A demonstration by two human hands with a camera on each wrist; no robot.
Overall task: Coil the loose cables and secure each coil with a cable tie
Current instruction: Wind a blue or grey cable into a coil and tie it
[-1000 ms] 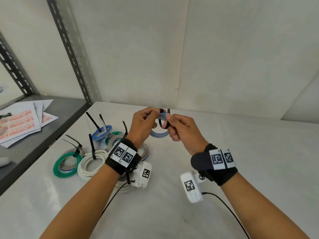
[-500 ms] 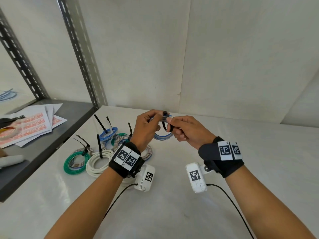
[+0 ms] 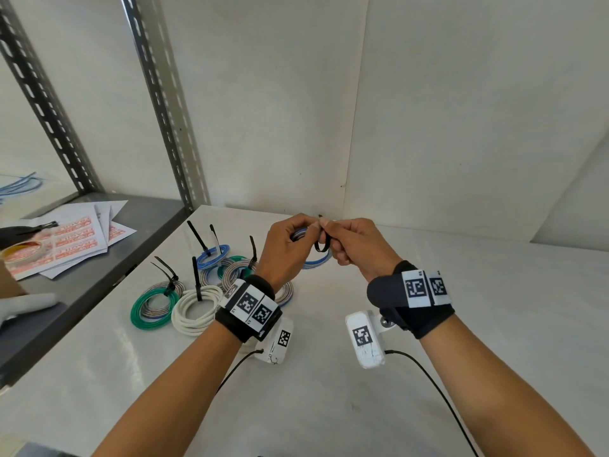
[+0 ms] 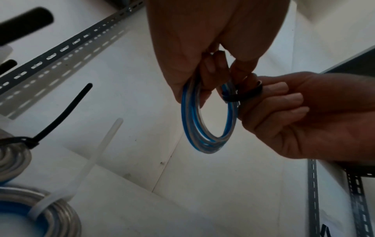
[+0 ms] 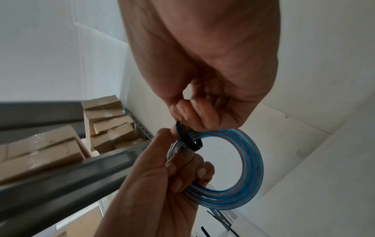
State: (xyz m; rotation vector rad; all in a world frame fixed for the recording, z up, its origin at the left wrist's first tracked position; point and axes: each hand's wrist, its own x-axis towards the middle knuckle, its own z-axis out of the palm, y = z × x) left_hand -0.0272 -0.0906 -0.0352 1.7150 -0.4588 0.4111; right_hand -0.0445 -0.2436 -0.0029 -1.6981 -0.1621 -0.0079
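Nearest the camera, two forearms reach out over the white surface (image 3: 329, 390), each wrist wrapped in a black band with a white camera unit slung below it. Beyond the bands, the left hand (image 3: 286, 250) is curled around a small blue-and-clear cable coil (image 4: 207, 121), gripping one side of the ring and holding it up off the surface. The right hand (image 3: 357, 247) meets it just beside the thumb, its fingers pinching a black cable tie (image 4: 241, 94) that loops loosely around the other side of the coil. In the right wrist view the tie forms an open ring about the strands rather than sitting tight on them. To the left of the hands and a little farther on, finished coils lie in a cluster on the surface: a green coil (image 3: 145, 311), a white coil (image 3: 194, 308) and a blue coil (image 3: 214, 255), each with a tie tail sticking up. Farther left, a grey shelf (image 3: 108, 258) carries printed sheets (image 3: 66, 239). Slotted metal uprights (image 3: 158, 94) rise against the pale wall.
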